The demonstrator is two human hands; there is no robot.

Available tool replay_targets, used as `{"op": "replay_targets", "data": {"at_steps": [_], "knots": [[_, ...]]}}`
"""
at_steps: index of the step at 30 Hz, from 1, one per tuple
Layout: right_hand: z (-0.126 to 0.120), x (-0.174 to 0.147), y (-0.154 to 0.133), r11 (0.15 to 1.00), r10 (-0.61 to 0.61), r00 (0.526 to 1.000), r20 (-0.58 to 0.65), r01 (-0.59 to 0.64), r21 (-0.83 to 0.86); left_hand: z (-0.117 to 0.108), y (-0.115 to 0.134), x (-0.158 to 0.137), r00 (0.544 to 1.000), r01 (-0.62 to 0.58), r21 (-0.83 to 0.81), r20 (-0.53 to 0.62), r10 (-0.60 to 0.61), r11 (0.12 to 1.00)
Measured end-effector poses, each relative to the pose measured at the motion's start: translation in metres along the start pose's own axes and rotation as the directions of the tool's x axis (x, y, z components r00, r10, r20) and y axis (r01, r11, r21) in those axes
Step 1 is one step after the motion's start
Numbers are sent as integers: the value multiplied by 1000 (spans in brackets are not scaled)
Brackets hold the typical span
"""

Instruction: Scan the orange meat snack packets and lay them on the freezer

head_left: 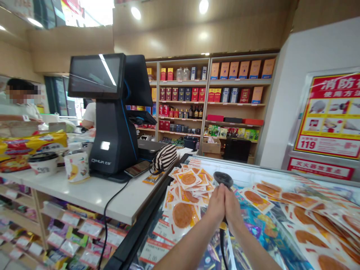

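Observation:
My left hand [216, 202] and my right hand [234, 208] are pressed together, both closed round the handle of a black handheld barcode scanner [223, 178]. Its oval head points away from me above my fingers, and its cable [222, 243] hangs below my hands. Beneath them is a glass-topped case. A heap of flat snack packets [189, 179] with round orange-brown contents lies left of my hands. More such packets [309, 219] spread out to the right, over blue packaging seen under the glass.
On the white counter [118, 202] at left stand a black cash register [105, 138], a paper cup [43, 164] and a striped pouch [164, 159]. A black cable [108, 210] hangs over the counter's edge. Shelves of boxes [182, 95] line the back. A person [17, 108] is at far left.

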State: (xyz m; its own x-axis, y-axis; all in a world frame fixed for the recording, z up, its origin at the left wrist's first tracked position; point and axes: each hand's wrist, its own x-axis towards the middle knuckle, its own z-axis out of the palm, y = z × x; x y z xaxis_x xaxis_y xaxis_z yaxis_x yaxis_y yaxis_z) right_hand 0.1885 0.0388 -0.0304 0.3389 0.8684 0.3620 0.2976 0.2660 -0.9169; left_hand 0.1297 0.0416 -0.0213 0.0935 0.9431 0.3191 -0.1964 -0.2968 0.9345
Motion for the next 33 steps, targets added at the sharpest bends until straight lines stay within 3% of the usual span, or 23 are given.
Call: {"op": "replay_targets", "data": {"at_steps": [3, 6, 10, 12, 14, 20, 24, 26, 30, 33], "knots": [[7, 4, 0, 984, -167, 982, 83, 171, -53, -16, 5, 6, 996, 77, -6, -40, -77, 997], [-10, 23, 11, 901, -249, 951, 182, 297, -316, -35, 13, 10, 960, 278, -38, 43, -277, 960], [-64, 56, 45, 610, -85, 994, 71, 108, -785, -54, 28, 14, 949, 312, -96, 86, -305, 945], [-90, 66, 62, 480, -17, 999, 31, 35, -876, -59, 34, 14, 941, 323, -92, 133, -310, 942], [-107, 71, 76, 412, 42, 999, 28, 8, -911, -62, 38, 14, 937, 330, -82, 147, -316, 940], [-115, 69, 79, 367, 92, 974, 208, 161, -916, -68, 39, 13, 929, 350, -72, 155, -336, 934], [-107, 71, 74, 300, 40, 989, 141, 123, -946, -69, 37, 12, 939, 319, -48, 155, -308, 947], [-103, 73, 73, 303, 43, 986, 161, 140, -942, -69, 36, 11, 923, 345, -16, 188, -336, 939], [-99, 74, 68, 335, 79, 944, 320, 277, -901, -69, 35, 10, 904, 389, 11, 190, -384, 921], [-95, 68, 63, 335, 76, 947, 312, 270, -903, -67, 36, 8, 913, 378, 6, 163, -374, 926]]}}
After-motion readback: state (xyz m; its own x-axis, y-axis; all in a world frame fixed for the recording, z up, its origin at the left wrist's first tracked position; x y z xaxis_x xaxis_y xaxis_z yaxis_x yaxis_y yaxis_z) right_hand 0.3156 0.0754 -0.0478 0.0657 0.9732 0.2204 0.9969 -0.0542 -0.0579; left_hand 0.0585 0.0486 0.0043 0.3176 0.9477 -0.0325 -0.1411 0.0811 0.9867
